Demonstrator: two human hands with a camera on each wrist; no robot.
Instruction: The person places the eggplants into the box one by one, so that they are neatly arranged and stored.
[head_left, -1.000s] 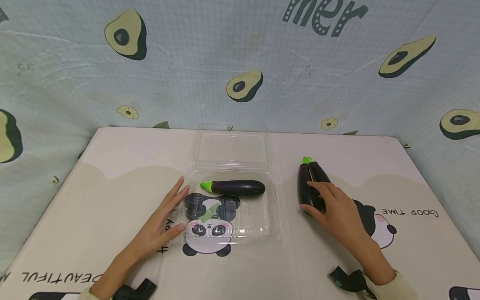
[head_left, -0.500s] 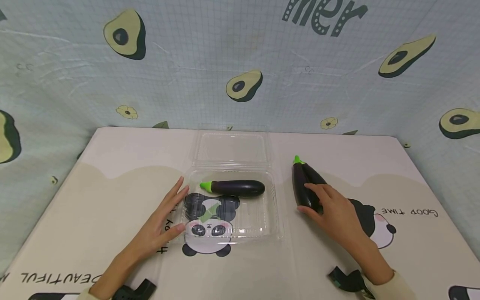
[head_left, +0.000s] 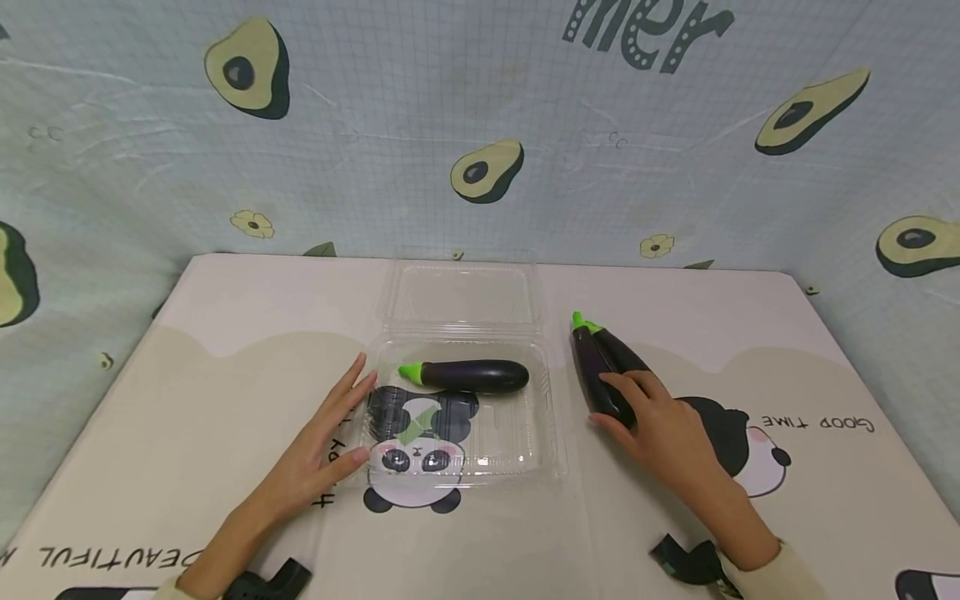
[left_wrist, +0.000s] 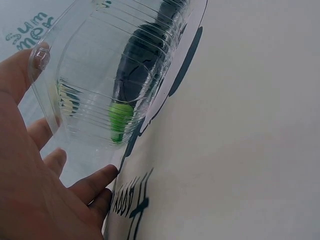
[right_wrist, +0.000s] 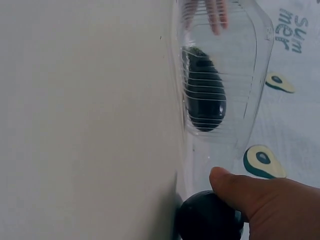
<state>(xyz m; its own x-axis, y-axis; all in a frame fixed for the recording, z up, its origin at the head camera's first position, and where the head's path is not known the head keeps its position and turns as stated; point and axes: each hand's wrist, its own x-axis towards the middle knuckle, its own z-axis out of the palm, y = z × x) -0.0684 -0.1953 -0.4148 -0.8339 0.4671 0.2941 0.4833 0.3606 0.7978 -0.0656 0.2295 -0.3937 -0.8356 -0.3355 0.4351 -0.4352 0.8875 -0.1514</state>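
Note:
A clear plastic clamshell container (head_left: pixel 517 450) lies with its lid (head_left: pixel 465 296) folded back. Inside it an eggplant (head_left: pixel 476 376) with a green stem end lies crosswise near the back. My left hand (head_left: pixel 311 454) has its fingers spread along the container's left side, the thumb near its lower left edge. To the right of the container, my right hand (head_left: pixel 667 429) grips a dark eggplant (head_left: pixel 590 360) near its thick end, thumb on the near side. A second eggplant (head_left: pixel 622 351) lies close beside that one, its lower end hidden under my fingers. In the right wrist view, the thumb presses the gripped eggplant (right_wrist: pixel 207 217).
The table (head_left: pixel 480 550) wears a cover printed with pandas and lettering. Behind it and at both sides hangs an avocado-print cloth (head_left: pixel 360 167). A black device (head_left: pixel 686 560) sits at the right wrist, another (head_left: pixel 270 581) at the left.
My right hand has shifted a little left, and both eggplants by it have moved left toward the container, their stem ends tilting left. The left hand and container stay put.

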